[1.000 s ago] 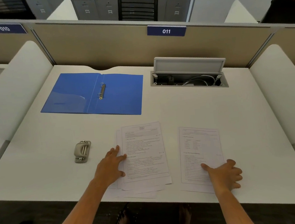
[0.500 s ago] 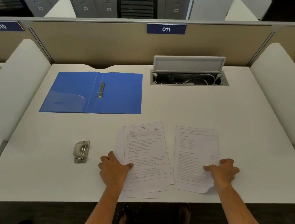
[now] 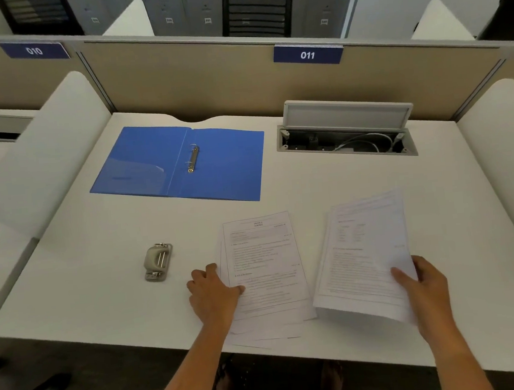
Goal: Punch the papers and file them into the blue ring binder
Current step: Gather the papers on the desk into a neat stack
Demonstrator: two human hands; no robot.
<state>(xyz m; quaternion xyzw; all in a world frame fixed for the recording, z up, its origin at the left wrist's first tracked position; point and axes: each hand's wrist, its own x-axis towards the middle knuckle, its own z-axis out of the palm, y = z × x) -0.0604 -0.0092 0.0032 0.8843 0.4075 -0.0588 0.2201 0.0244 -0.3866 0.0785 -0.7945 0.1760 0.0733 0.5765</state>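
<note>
The punch point(image 3: 158, 262), its long axis pointing roughly to the open binder point(image 3: 178, 164) behind it, lies nearer the left hand point(image 3: 214, 293), which pinches the stack point(image 3: 264, 256) just right of it, while the right hand point(image 3: 425, 286) holds raised sheets point(image 3: 366, 247) farther right.

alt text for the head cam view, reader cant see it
The right hand holds printed sheets raised off a white desk while the left hand pinches the edge of a loose paper stack. A hole punch lies to the left, an open blue ring binder behind.
</note>
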